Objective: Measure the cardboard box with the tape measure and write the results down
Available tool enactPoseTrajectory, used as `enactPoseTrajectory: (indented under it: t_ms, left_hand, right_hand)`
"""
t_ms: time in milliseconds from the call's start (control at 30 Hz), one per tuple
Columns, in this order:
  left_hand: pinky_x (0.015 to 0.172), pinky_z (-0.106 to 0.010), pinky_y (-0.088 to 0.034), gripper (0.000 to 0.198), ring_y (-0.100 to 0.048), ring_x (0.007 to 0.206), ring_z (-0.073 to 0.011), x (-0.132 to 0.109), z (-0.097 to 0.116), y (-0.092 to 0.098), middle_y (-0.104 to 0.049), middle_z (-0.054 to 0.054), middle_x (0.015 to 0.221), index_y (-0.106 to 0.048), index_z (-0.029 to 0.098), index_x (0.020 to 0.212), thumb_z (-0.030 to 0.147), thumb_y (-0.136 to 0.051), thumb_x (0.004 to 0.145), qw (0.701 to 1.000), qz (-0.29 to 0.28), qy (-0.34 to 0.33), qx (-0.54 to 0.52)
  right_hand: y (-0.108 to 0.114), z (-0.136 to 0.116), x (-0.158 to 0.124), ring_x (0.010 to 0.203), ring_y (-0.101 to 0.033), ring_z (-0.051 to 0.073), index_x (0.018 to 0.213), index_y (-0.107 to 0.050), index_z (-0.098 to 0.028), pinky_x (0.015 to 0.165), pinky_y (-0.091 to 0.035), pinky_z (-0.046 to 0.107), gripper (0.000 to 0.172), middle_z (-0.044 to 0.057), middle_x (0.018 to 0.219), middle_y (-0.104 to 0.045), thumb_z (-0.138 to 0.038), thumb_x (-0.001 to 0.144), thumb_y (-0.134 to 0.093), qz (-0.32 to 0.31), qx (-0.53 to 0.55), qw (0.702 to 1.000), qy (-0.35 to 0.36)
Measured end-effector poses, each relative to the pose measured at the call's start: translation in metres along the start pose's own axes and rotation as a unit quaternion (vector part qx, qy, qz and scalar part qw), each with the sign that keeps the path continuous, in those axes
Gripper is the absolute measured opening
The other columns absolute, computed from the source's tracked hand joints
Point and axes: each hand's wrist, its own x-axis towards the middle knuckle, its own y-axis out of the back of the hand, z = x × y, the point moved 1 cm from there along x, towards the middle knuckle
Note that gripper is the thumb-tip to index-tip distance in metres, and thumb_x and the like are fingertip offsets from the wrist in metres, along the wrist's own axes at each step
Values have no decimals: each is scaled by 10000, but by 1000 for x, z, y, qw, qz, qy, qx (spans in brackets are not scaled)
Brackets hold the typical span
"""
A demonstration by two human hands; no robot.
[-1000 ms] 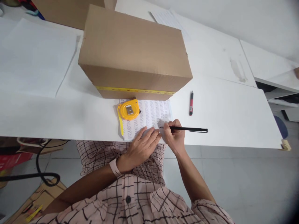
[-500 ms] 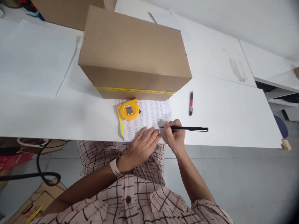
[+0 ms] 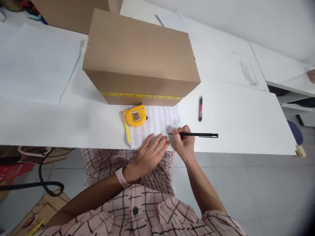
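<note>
My right hand grips a black pen, its tip at the lower right part of a sheet of paper covered in columns of handwriting. Flat across the sheet's lower edge lies my left hand, fingers stretched out. A yellow tape measure rests on the paper's left side, a bit of its yellow blade curving down beside it. Behind the sheet stands a closed cardboard box, with a yellow measuring strip running along the lower part of its front.
A red and black pen lies right of the box. Large white sheets cover the table's left side. Another cardboard box stands at the back left, and a written sheet lies behind the near box. A black cable hangs below left.
The view has shifted very slightly. Both hands keep their places on the paper, and the black pen stays at almost the same spot.
</note>
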Motion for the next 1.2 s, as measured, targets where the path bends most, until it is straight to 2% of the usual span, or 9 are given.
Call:
enactPoseTrajectory:
  t_ms: [200,367,1200]
  left_hand:
    - [1201,-481,-352,390,-521,1357,-260,0,0,0,-610,-104,1435,-587,113,1368,209,-533,993,1000,-3,1,-6]
    - [1202,-475,-355,385,-511,1365,-254,0,0,0,-606,-95,1440,-590,120,1365,207,-533,995,1000,-12,2,-7]
    - [1198,-479,-362,392,-502,1375,-257,1,0,2,-595,-94,1454,-578,115,1376,203,-526,997,1000,-23,1,-3]
  right_hand:
    - [0,-2,1,533,-394,86,702,-427,-231,512,-339,238,260,-75,590,-441,-261,902,-589,-1,-2,1000,0]
    - [0,-1,0,539,-391,91,711,-422,-236,516,-348,239,249,-76,586,-446,-267,896,-587,25,-4,999,-21]
    - [1,-2,0,532,-385,91,717,-427,-232,520,-334,253,245,-78,595,-434,-267,902,-585,6,-18,1000,-10]
